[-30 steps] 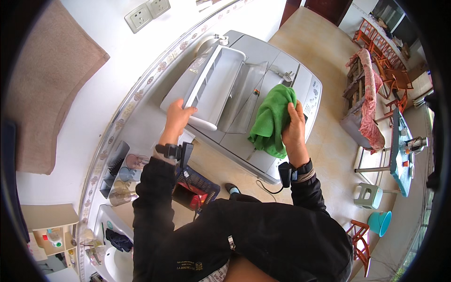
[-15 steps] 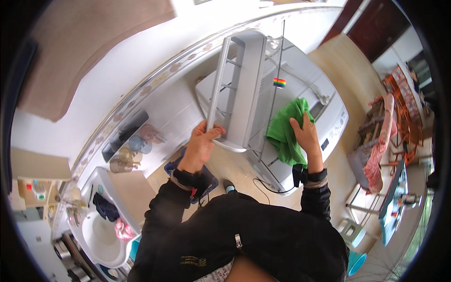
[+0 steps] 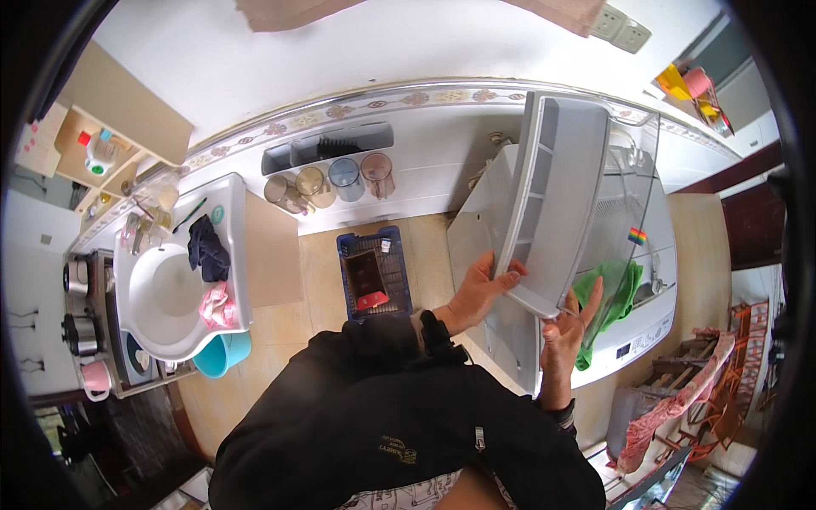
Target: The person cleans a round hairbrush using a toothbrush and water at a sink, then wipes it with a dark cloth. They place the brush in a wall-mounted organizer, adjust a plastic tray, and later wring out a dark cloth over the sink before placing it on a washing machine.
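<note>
My left hand (image 3: 478,293) is closed on the near corner of a raised grey washing machine lid (image 3: 586,183), its thumb over the rim. The lid stands tilted, with a clear panel on its right side. My right hand (image 3: 568,344) is at the lid's lower corner, fingers stretched apart; whether it bears on the lid, I cannot tell. Beyond it a crumpled green cloth (image 3: 627,296) lies on the top of the white washing machine (image 3: 659,333), partly seen through the clear panel.
A white washbasin (image 3: 161,285) stands left with dark and pink cloths on it, a turquoise bucket (image 3: 223,355) beside it. A blue crate (image 3: 397,272) is on the floor between basin and machine. Several cups (image 3: 345,177) hang on the tiled wall. A wooden rack with pink cloth (image 3: 671,408) is at right.
My view has swung to the right. My right hand has left the green cloth and come over beside the lid's corner. My left hand still grips the lid.
</note>
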`<state>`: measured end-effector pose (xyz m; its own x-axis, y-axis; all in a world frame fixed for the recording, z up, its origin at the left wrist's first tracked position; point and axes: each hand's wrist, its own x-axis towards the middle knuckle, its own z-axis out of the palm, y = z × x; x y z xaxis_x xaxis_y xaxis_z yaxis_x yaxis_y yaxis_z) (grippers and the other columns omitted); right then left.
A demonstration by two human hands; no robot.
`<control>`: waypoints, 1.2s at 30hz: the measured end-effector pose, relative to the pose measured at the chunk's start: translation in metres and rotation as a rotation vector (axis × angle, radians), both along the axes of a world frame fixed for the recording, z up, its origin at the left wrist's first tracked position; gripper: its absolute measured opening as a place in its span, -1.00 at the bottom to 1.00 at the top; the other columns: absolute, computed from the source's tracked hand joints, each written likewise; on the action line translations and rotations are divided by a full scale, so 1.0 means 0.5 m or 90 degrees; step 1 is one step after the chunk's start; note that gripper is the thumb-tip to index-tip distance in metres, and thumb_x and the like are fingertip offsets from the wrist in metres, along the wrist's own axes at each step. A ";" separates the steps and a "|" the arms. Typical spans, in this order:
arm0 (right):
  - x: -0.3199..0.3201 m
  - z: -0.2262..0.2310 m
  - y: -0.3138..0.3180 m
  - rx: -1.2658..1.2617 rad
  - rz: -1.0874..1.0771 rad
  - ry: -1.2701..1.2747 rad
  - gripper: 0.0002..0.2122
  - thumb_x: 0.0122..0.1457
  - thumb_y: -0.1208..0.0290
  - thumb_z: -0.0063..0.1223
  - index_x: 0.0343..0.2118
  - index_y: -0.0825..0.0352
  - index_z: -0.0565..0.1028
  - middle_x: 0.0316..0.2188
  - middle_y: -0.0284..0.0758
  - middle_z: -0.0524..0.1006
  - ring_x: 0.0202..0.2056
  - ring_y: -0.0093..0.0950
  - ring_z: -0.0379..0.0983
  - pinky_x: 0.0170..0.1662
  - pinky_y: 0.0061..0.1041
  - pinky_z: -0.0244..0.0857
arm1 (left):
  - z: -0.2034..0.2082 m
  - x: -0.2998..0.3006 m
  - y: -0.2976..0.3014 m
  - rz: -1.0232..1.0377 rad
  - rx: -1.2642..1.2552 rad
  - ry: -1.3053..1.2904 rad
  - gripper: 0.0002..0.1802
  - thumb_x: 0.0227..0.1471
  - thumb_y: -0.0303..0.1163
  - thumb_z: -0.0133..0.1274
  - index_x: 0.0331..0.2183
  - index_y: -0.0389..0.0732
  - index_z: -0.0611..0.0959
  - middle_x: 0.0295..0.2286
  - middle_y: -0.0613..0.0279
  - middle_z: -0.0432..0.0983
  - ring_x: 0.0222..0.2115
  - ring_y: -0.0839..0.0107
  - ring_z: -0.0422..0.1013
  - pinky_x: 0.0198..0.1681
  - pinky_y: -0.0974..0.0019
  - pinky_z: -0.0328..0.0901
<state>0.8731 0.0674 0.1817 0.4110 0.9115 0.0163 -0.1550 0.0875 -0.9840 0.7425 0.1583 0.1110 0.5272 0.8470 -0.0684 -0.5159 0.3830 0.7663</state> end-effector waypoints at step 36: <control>-0.194 0.010 0.359 0.022 0.196 0.006 -0.74 0.19 0.37 -0.15 -0.20 0.43 0.47 -0.17 -0.33 0.45 -0.05 -0.52 0.31 0.10 -0.52 0.10 | 0.070 -0.716 0.247 0.321 0.158 0.265 -0.24 -0.02 -0.46 0.06 0.20 -0.11 0.14 0.14 0.17 0.06 -0.19 0.37 0.39 -0.20 0.38 0.32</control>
